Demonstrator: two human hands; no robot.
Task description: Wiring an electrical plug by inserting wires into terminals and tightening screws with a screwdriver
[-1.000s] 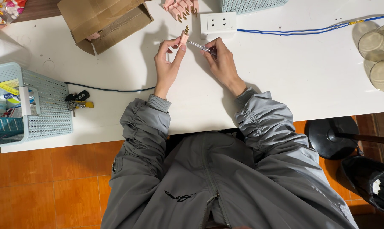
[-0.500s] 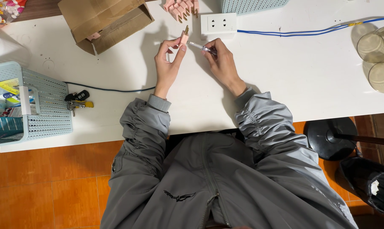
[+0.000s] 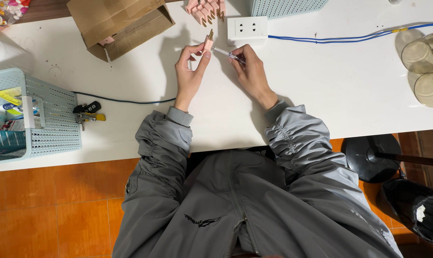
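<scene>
Fingertips first: the left hand [image 3: 190,71] pinched a small pink plug [image 3: 207,44] between thumb and forefinger, brass pins pointing up and away from the body. The right hand [image 3: 250,71] was clenched round a thin screwdriver [image 3: 224,51] w/ a clear handle, its tip set against the side of the plug.

Vs. the frames from a second and half a second back, next to nothing had changed — both hands sat in the same spot above the table, plug at the same tilt, tip at the same place. At most a slight turn of the right fingers, too small to be sure of. My read: the work was mid-step, prob. a screw in the plug body being driven, not a pick-up or a put-down.

The plug itself looked short and blocky, pale pink, w/ gold-coloured pins; whether its casing was shut or split I couldn't tell, it was too small.

Outward from there: a white wall socket [image 3: 247,27] lay just beyond the hands, a cluster of more pink plugs [image 3: 204,9] beside it at the far edge. A blue cable [image 3: 350,37] ran off to the right past two glass cups [image 3: 424,64]. A brown cardboard box [image 3: 123,21] sat far left, a pale blue basket [image 3: 49,119] and a bunch of keys [image 3: 88,112] nearer the left sleeve — all on the white table [image 3: 321,105].
</scene>
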